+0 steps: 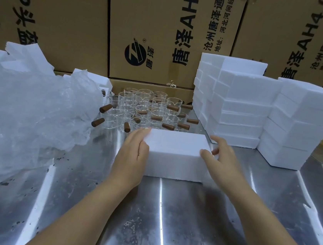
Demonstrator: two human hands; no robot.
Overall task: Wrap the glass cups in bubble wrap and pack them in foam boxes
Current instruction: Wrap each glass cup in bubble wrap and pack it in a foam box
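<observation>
The fingers (141, 134) of the left hand (132, 156) lie straight and close together along the left end of a closed white foam box (175, 152), with the thumb against its near-left corner. The right hand (223, 159) is spread wide: its thumb touches the near-right corner and its other fingers sit just beside the right end. Both forearms reach in from the near side. The box lies flat on the steel desk (165, 223), which stretches broadly nearward. Glass cups (144, 108) with wooden handles crowd just beyond the box. Bubble wrap (27, 107) is heaped to the left, and stacked foam boxes (245, 103) stand close on the right.
</observation>
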